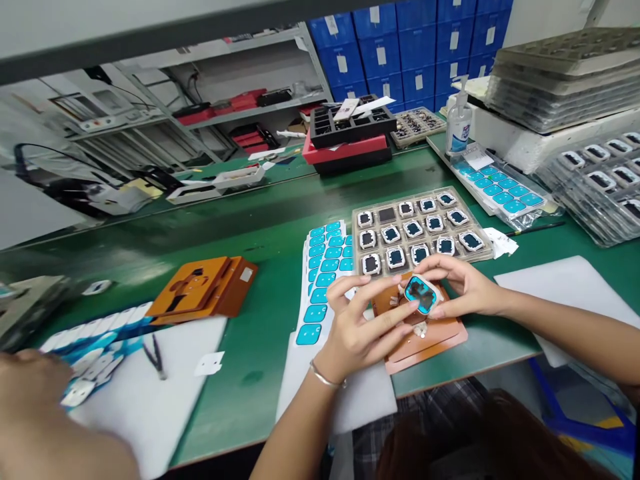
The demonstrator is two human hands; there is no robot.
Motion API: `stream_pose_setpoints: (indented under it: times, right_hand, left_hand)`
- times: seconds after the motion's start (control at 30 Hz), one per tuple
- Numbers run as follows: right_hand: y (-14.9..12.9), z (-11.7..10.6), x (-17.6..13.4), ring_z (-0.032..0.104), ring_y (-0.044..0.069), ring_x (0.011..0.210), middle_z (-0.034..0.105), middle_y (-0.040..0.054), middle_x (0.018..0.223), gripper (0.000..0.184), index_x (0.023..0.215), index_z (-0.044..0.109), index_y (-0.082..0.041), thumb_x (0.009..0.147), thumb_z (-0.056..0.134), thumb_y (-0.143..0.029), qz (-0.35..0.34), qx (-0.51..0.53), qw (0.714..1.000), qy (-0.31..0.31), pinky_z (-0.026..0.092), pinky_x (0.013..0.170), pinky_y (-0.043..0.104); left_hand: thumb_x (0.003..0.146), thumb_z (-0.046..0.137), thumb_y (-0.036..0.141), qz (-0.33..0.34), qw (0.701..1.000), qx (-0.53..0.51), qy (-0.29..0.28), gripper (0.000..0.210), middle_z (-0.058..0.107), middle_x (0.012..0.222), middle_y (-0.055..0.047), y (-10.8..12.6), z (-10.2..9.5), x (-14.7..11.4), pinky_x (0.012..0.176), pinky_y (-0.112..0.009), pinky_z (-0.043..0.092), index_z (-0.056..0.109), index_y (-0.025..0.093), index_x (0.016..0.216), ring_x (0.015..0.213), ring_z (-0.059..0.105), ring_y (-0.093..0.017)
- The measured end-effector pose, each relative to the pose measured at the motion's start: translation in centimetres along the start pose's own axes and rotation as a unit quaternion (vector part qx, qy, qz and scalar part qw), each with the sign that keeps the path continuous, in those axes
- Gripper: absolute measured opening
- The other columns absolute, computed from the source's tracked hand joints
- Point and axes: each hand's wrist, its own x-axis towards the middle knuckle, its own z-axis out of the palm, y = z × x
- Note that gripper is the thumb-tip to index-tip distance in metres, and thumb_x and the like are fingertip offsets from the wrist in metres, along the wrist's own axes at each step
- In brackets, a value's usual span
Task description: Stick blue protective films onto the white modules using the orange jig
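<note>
My right hand (pixel 457 287) grips a small rounded-square watch-case part (pixel 421 295) with a white frame, a bright blue border and a dark middle. It is tilted above an orange-brown fixture block (pixel 430 347). My left hand (pixel 365 323) has its fingers stretched out, with fingertips touching the part's near-left edge; its thumb is hidden. Small whitish scraps (pixel 420 329) lie on the block below. Beside the hands are sheets of blue rounded stickers (pixel 315 313) and a clear tray (pixel 484 252) with several similar framed parts in its pockets.
At the left, another person's blurred hand (pixel 35 413) is near blue-and-white sticker pieces (pixel 95 367), tweezers (pixel 154 357) and an orange fixture (pixel 200 290). Stacked trays (pixel 560 87), a sanitizer bottle (pixel 459 123) and bagged stickers (pixel 500 187) stand at right. A red-black box (pixel 350 153) sits behind.
</note>
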Motion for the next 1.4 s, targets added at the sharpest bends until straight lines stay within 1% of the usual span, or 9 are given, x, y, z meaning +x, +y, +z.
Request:
stream_pose_setpoints:
  times: [0.37, 0.47, 0.57, 0.63, 0.77, 0.93, 1.1, 1.27, 1.4]
  right_hand:
    - [0.0, 0.2, -0.4, 0.063, 0.019, 0.105, 0.056, 0.0047, 0.112, 0.052, 0.12, 0.056, -0.024, 0.074, 0.08, -0.033, -0.089, -0.157, 0.984, 0.013, 0.052, 0.095, 0.039]
    - [-0.4, 0.4, -0.6, 0.056, 0.024, 0.104, 0.057, 0.0058, 0.105, 0.046, 0.12, 0.06, -0.027, 0.078, 0.075, -0.034, -0.128, -0.365, 0.921, 0.042, 0.045, 0.093, 0.047]
    - [-0.6, 0.4, -0.8, 0.051, 0.028, 0.106, 0.061, 0.0065, 0.107, 0.044, 0.125, 0.059, -0.031, 0.082, 0.068, -0.032, -0.151, -0.488, 0.859, 0.042, 0.036, 0.09, 0.048]
    - [-0.6, 0.3, -0.9, 0.051, 0.028, 0.106, 0.064, 0.0055, 0.11, 0.046, 0.128, 0.057, -0.032, 0.083, 0.064, -0.03, -0.162, -0.507, 0.846, 0.038, 0.033, 0.089, 0.046]
    - [-0.6, 0.3, -0.9, 0.052, 0.027, 0.106, 0.07, 0.0019, 0.113, 0.043, 0.128, 0.053, -0.031, 0.086, 0.058, -0.024, -0.211, -0.538, 0.816, 0.025, 0.027, 0.087, 0.045]
    - [-0.8, 0.6, -0.8, 0.053, 0.027, 0.105, 0.071, 0.0008, 0.115, 0.043, 0.127, 0.051, -0.031, 0.086, 0.058, -0.02, -0.252, -0.563, 0.786, 0.035, 0.024, 0.084, 0.045]
    - [-0.8, 0.6, -0.7, 0.054, 0.027, 0.102, 0.072, 0.0001, 0.111, 0.048, 0.13, 0.05, -0.032, 0.084, 0.06, -0.021, -0.261, -0.558, 0.787, 0.043, 0.024, 0.085, 0.046]
    - [-0.7, -0.2, -0.5, 0.056, 0.026, 0.098, 0.072, 0.0003, 0.114, 0.049, 0.128, 0.051, -0.032, 0.082, 0.061, -0.019, -0.288, -0.567, 0.77, 0.047, 0.026, 0.086, 0.047]
    - [-0.5, -1.2, -0.2, 0.057, 0.026, 0.098, 0.069, 0.0035, 0.105, 0.042, 0.124, 0.058, -0.03, 0.083, 0.067, -0.032, -0.222, -0.583, 0.774, 0.105, 0.029, 0.087, 0.044]
  left_hand:
    - [0.082, 0.068, 0.022, 0.028, 0.999, -0.013, 0.043, 0.031, 0.068, 0.114, -0.003, -0.2, 0.0, 0.1, 0.081, -0.043, 0.04, 0.072, 0.037, 0.109, 0.1, 0.042, -0.027]
    - [0.081, 0.068, 0.022, 0.02, 0.998, -0.024, 0.06, 0.027, 0.071, 0.105, 0.0, -0.7, 0.2, -0.3, 0.08, -0.042, 0.04, 0.072, 0.038, 0.103, 0.098, 0.044, -0.027]
    - [0.084, 0.066, 0.022, -0.088, 0.992, 0.03, 0.084, 0.012, 0.071, 0.098, -0.002, -2.6, 1.2, -1.0, 0.086, -0.045, 0.039, 0.073, 0.032, 0.085, 0.098, 0.048, -0.026]
    - [0.087, 0.064, 0.031, -0.236, 0.968, 0.074, 0.047, 0.011, 0.07, 0.106, -0.007, -4.1, 2.2, -1.6, 0.091, -0.052, 0.039, 0.073, 0.027, 0.085, 0.105, 0.048, -0.03]
    - [0.091, 0.052, 0.048, -0.465, 0.867, 0.097, -0.151, 0.038, 0.057, 0.138, -0.016, -6.4, 3.8, -2.7, 0.096, -0.071, 0.031, 0.068, 0.024, 0.115, 0.127, 0.04, -0.042]
    - [0.1, 0.032, 0.038, -0.51, 0.831, 0.089, -0.206, 0.04, 0.056, 0.142, -0.011, -7.3, 4.8, -2.6, 0.106, -0.074, 0.02, 0.064, 0.029, 0.121, 0.133, 0.044, -0.035]
    - [0.094, 0.048, 0.038, -0.542, 0.803, 0.1, -0.227, 0.038, 0.05, 0.146, -0.013, -7.5, 4.5, -1.8, 0.106, -0.071, 0.024, 0.058, 0.026, 0.13, 0.135, 0.039, -0.037]
    - [0.087, 0.061, 0.041, -0.608, 0.753, 0.09, -0.237, 0.033, 0.047, 0.145, -0.012, -8.5, 3.6, -1.8, 0.103, -0.064, 0.033, 0.064, 0.028, 0.118, 0.137, 0.035, -0.038]
    - [0.079, 0.07, 0.04, -0.65, 0.719, 0.066, -0.238, 0.031, 0.045, 0.142, -0.012, -9.2, 2.9, -1.9, 0.104, -0.058, 0.035, 0.067, 0.029, 0.109, 0.138, 0.033, -0.037]
